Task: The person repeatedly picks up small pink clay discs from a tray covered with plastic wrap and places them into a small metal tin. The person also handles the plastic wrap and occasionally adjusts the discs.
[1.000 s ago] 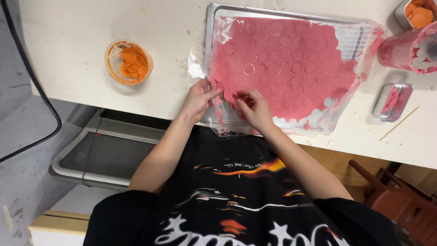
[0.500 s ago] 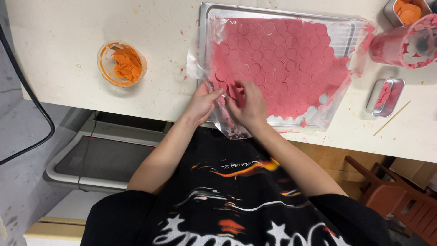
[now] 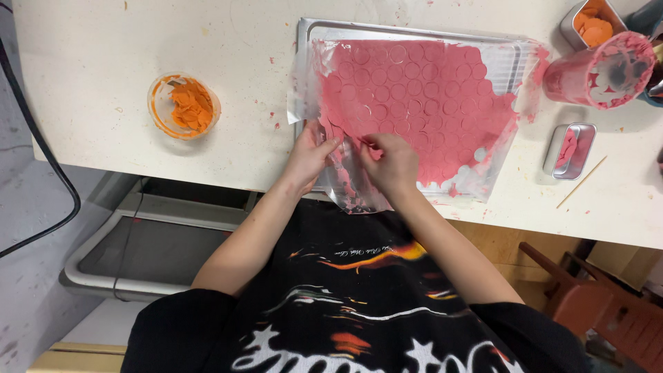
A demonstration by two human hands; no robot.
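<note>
Pink sheet (image 3: 421, 103) lies on tray (image 3: 307, 31); my left hand (image 3: 307, 155) pins its edge so right hand (image 3: 394, 162) fingers pinch a piece off

A pale, stained worktop (image 3: 103, 62) fills the upper part of the frame, speckled with pink crumbs. Below its edge at lower left lies a grey floor (image 3: 27, 276) with a black cable (image 3: 48, 179) curving across it and a grey tray-like frame (image 3: 138, 255). A reddish-brown chair (image 3: 601, 311) stands at lower right.
</note>
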